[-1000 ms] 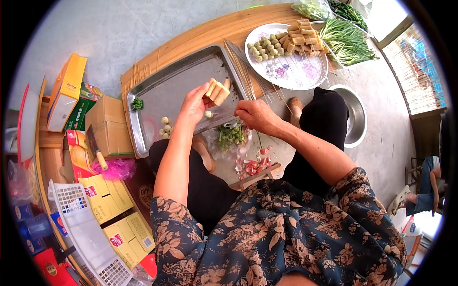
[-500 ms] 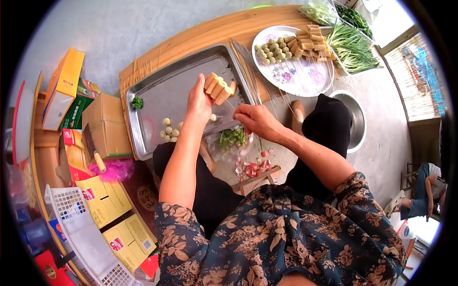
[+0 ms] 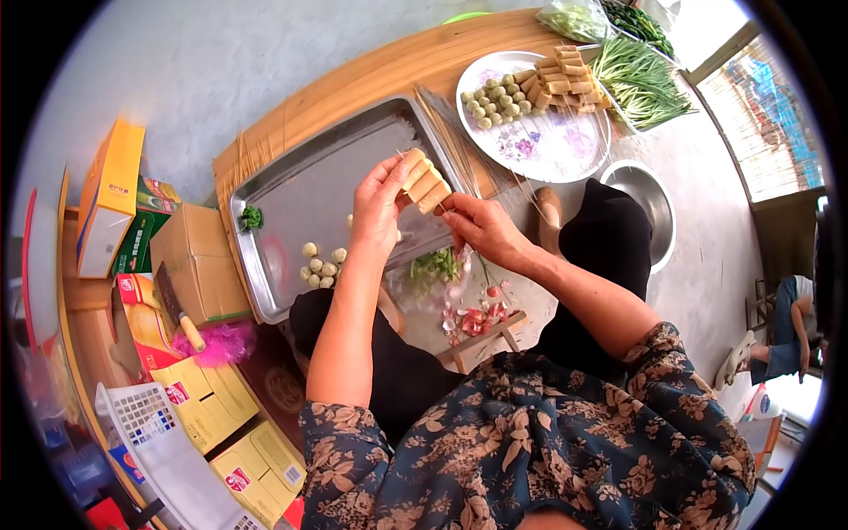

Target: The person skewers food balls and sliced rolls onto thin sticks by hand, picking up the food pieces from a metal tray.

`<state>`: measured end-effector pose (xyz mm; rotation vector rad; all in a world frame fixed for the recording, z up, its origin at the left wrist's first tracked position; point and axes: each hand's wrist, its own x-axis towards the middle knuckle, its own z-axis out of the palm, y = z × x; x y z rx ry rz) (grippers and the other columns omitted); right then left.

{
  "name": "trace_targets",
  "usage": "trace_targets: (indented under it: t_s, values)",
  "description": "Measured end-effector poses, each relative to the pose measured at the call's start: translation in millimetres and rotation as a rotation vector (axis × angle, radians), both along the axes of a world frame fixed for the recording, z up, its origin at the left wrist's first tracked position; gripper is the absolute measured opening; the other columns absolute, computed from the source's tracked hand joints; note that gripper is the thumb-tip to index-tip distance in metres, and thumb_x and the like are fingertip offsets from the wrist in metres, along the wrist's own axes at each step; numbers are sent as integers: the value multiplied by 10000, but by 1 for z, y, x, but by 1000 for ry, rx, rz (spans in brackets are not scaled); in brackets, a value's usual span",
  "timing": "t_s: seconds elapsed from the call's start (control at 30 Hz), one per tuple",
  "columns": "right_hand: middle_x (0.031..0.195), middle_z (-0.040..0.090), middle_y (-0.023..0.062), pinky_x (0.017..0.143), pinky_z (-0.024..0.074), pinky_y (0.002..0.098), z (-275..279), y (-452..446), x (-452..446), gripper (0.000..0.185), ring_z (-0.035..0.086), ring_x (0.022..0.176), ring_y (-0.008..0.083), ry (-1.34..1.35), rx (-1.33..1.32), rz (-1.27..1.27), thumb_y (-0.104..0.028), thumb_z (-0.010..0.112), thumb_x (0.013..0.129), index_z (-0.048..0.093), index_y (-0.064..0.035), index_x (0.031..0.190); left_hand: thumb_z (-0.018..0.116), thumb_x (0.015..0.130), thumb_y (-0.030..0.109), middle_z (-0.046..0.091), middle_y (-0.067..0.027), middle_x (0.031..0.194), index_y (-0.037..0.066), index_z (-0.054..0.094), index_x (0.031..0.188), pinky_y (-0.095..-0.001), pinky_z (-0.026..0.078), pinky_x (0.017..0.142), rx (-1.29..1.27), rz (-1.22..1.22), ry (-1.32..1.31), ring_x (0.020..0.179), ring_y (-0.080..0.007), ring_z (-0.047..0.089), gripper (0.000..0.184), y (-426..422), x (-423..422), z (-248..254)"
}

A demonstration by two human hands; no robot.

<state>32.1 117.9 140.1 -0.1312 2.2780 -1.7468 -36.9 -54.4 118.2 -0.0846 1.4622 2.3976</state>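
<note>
Over the metal tray (image 3: 340, 146), my left hand (image 3: 378, 208) is closed around several tan rolled pieces (image 3: 424, 183) that look like tofu-skin rolls, lined up side by side. A thin skewer runs through them, its tip showing near my left fingertips. My right hand (image 3: 484, 230) pinches the skewer just below the last roll. Pale green balls (image 3: 323, 265) lie in the tray's near corner, some of them hidden by my left forearm. A bunch of green leaves (image 3: 252, 217) sits at the tray's left side.
To the right, a white plate (image 3: 565, 155) bears more balls and stacked rolls. Loose skewers (image 3: 450, 141) lie between plate and tray. Beyond are long green vegetables (image 3: 640, 79). A steel basin (image 3: 667, 221) stands on the floor. At left, a knife (image 3: 181, 314) rests by a carton (image 3: 199, 265).
My right hand has come in close to the rolls, gripping the skewer beneath them. My left hand has turned, its fingers now around the upper end of the rolls. The view has shifted slightly.
</note>
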Motion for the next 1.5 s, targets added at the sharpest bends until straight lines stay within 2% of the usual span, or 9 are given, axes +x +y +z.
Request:
trace_targets:
  t_s: [0.27,0.43,0.53,0.7,0.9,0.97,1.1,1.3,1.5]
  values:
    - [571,519,44,524,442,289,3,4,-1,148,539,532,124,71,53,27,-126,512,907,595,-18,965,595,909,221,609,-71,1058,17,538,1171,-325,505,829,-66,-28,9,957,-180,608,337,-9,-4,0]
    - [565,528,63,530,456,305,-1,3,1,160,554,527,142,64,60,46,-134,516,900,614,-28,969,597,909,253,624,-36,1002,34,593,1105,-284,512,750,-83,12,21,879,-127,609,294,-14,2,-4]
    - [666,611,140,598,490,368,-5,4,-1,172,631,626,257,36,114,63,-170,532,864,626,-48,943,595,910,260,626,-31,1003,42,593,1107,-287,511,758,-106,19,22,885,-126,607,293,-16,3,-18]
    - [805,631,183,701,475,438,-6,6,4,178,605,803,381,147,200,75,-198,523,855,625,-80,941,607,900,265,625,-43,1050,61,584,1108,-335,527,781,-42,-49,-61,923,-163,613,292,-24,10,-16]
    - [679,600,162,606,480,395,-4,7,15,169,627,629,286,209,142,117,-175,525,858,626,-55,920,638,873,291,624,-44,985,73,570,1114,-321,527,745,-244,-37,-41,878,-158,616,332,-37,15,5]
    - [660,595,156,588,478,379,0,6,18,169,622,607,266,147,129,144,-165,523,861,627,-48,926,626,883,262,621,-54,1027,73,543,1129,-313,504,748,-677,86,178,887,-140,612,321,-37,12,5]
    - [593,552,105,531,460,312,-16,0,15,164,564,536,159,181,122,126,-126,517,875,620,-13,936,611,885,297,662,-84,964,45,604,1073,-301,498,749,-929,119,509,867,-149,624,314,-45,10,-1]
    - [607,547,52,551,478,276,-10,-13,24,180,564,569,117,47,108,184,-106,480,911,601,21,953,587,883,366,674,-105,827,33,638,987,-312,496,705,-914,53,364,768,-171,639,353,-46,16,-6]
    - [593,527,25,493,387,244,13,-11,32,183,494,531,80,-1,153,195,-128,491,927,601,12,971,554,878,431,663,-160,781,31,666,904,-359,503,685,-933,66,373,761,-274,659,417,-33,17,-9]
